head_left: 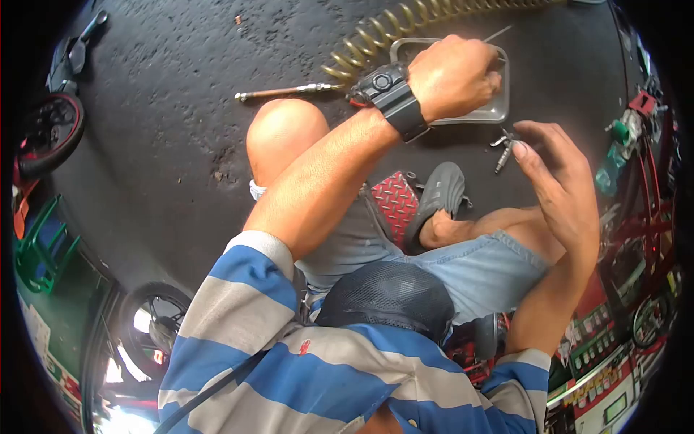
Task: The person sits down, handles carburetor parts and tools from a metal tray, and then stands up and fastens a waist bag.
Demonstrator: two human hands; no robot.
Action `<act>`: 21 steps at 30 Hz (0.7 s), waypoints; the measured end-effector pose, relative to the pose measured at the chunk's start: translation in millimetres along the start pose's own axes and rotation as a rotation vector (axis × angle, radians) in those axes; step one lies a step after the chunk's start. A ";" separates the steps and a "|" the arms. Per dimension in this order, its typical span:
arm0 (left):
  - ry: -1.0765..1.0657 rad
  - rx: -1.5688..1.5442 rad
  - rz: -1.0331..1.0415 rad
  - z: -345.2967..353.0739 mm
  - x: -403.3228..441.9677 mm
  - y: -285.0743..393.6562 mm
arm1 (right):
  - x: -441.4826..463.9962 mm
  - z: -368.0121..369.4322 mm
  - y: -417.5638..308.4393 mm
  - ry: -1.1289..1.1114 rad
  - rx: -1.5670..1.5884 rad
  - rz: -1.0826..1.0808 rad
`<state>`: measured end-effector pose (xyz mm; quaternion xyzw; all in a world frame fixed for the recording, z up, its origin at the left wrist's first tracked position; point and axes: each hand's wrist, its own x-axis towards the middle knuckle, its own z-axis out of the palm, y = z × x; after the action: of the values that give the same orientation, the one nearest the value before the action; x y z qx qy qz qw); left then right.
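Note:
My left hand (pixel 455 78), below a wrist strap with a black device (pixel 390 94), is closed in a fist over a clear plastic tray (pixel 499 108). A thin rod (pixel 499 32) juts out beyond the knuckles; whether the fist holds it cannot be made out. My right hand (pixel 562 173) is right of the tray, thumb and forefinger pinching a small silver metal part (pixel 502 153) with a short side arm. The other fingers of that hand are curled. The fist hides much of the tray's inside.
A coiled air hose (pixel 376 40) runs behind the tray, its metal nozzle (pixel 282 92) lying on the dark floor. A red tread-plate piece (pixel 395 202) lies beside my shoe (pixel 442 189). Wheels (pixel 50 134) and a green plastic item (pixel 47 246) stand at left; shop goods (pixel 593 340) at right.

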<state>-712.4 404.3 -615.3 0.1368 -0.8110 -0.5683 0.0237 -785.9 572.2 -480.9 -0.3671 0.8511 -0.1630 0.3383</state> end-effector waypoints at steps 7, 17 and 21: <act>0.211 -0.083 -0.031 -62.1 -23.2 -2.9 | -3.9 95.9 2.2 -0.438 -0.036 -0.361; 0.562 -0.154 -0.715 -72.6 -311.3 31.5 | -66.9 114.1 -11.5 -1.081 0.131 -0.679; -0.038 -0.514 -1.222 4.1 -400.5 70.8 | -62.1 105.3 -6.5 -1.181 0.052 -0.594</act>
<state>-342.0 530.2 -504.1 0.5522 -0.4264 -0.6571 -0.2853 -678.2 610.4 -524.7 -0.6056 0.3807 -0.0411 0.6976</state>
